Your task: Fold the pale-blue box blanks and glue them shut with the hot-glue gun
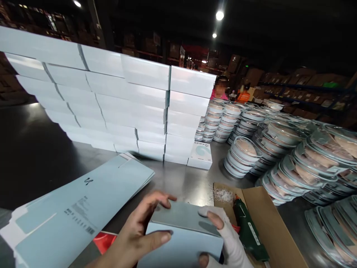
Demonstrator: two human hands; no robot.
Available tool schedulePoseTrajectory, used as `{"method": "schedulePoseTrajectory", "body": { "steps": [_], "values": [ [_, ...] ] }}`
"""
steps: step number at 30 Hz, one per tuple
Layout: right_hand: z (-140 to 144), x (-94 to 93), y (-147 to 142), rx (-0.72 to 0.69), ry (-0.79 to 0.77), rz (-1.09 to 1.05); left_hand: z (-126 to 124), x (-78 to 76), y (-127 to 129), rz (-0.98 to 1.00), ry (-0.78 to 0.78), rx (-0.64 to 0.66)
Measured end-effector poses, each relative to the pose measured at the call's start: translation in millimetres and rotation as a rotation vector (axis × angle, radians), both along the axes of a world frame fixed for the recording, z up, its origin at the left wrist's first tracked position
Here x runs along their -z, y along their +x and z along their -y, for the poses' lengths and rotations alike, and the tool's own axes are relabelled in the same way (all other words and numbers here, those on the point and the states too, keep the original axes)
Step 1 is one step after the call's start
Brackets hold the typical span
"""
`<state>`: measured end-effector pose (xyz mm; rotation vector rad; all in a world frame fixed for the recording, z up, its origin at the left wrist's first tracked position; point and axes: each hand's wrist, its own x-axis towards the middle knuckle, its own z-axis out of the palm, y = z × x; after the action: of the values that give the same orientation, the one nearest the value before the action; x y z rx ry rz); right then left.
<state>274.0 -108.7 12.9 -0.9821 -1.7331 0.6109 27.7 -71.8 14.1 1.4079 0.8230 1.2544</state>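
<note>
Held object: a pale blue rectangular cardboard box (181, 238), at 6 o'clock in the view, lifted just above the dark metal worktable (36, 156) and kept close to the body, where both hands can work its flaps.
Left hand (134, 234): bare, at the box's 9 o'clock side; fingers spread over the top flap, thumb along the front face, clamping the box steady.
Right hand (223, 238): wrapped in a white fabric glove with the fingertips bare; curled around the box's 3 o'clock edge, one finger pressing the top flap flat.
Flat stock: a fanned stack of unfolded pale blue printed carton blanks (78, 208) at 8 o'clock, just beside the left hand, likely for easy picking.
Glue tool: a dark green hot-glue gun (248, 230) lying on a brown corrugated cardboard sheet (270, 223) at 4 o'clock, near the right hand; the sheet probably shields the table from drips.
Finished stock: a wall of stacked white closed boxes (125, 104) at 11 to 12 o'clock.
Contents supply: piles of round clear-lidded plastic trays (279, 145) at 2 o'clock.
Background: another person (221, 89) at 1 o'clock, well apart.
</note>
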Motion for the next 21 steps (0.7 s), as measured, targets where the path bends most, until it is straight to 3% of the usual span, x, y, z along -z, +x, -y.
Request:
{"method": "schedulePoseTrajectory", "body": {
  "steps": [4, 10, 14, 18, 20, 21],
  "values": [
    [-5.3, -7.1, 2.6, -0.060, 0.016, 0.032, -6.8, -5.3, -4.7, -0.091, 0.090, 0.114],
    [-15.3, -15.7, 16.3, -0.169, 0.003, 0.261, -7.9, -1.0, -3.2, -0.146, 0.073, 0.058],
    [-16.5, -14.4, 16.6, -0.177, -0.031, 0.269, -9.7, 2.2, -2.2, -0.179, 0.045, 0.070],
    [-14.6, -16.9, 18.2, -0.232, -0.196, 0.106, -17.2, -2.5, -8.5, -0.118, 0.074, 0.080],
    [-14.6, -16.6, 22.9, -0.285, -0.315, -0.165, -23.1, -8.1, -13.6, 0.010, 0.072, -0.062],
    [-14.9, -14.5, 25.9, -0.264, -0.369, -0.334, -26.2, -10.7, -15.4, 0.110, 0.041, -0.198]
  ]
}}
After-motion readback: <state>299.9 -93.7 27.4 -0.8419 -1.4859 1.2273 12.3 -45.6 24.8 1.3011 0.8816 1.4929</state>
